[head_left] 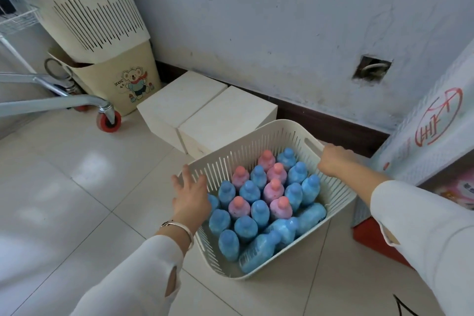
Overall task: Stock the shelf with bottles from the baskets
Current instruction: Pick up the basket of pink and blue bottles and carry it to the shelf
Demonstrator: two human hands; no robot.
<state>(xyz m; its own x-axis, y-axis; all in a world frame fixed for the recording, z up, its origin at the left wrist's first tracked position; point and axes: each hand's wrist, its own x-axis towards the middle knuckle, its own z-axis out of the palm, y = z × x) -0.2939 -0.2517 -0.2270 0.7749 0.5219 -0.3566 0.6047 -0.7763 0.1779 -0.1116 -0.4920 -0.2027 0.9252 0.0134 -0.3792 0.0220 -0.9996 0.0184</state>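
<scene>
On the tiled floor, a white slotted basket is sitting in front of the person, packed with bottles. Inside the basket, blue bottles are standing upright around a cluster of pink bottles near its middle. Along its near-right wall a few more blue ones are lying on their sides.

At the basket's left rim, the left hand is reaching over the edge. Its fingers are straight and spread apart, with nothing clamped in them. Whether the palm is pressing on the rim cannot be told. A silver bracelet is showing at that wrist above a white sleeve.

At the basket's far-right corner, the right hand is gripping the rim just beside the handle slot, with its fingers curled over the edge.

Just behind the basket, two white boxes are sitting side by side against the dark skirting. Farther behind and to the left of the basket, a cream hamper with a bear picture is holding a second slotted hamper tipped into it. An orange cart wheel is resting just beside them. Right of the basket, a white panel with a red emblem is rising along the frame edge.
</scene>
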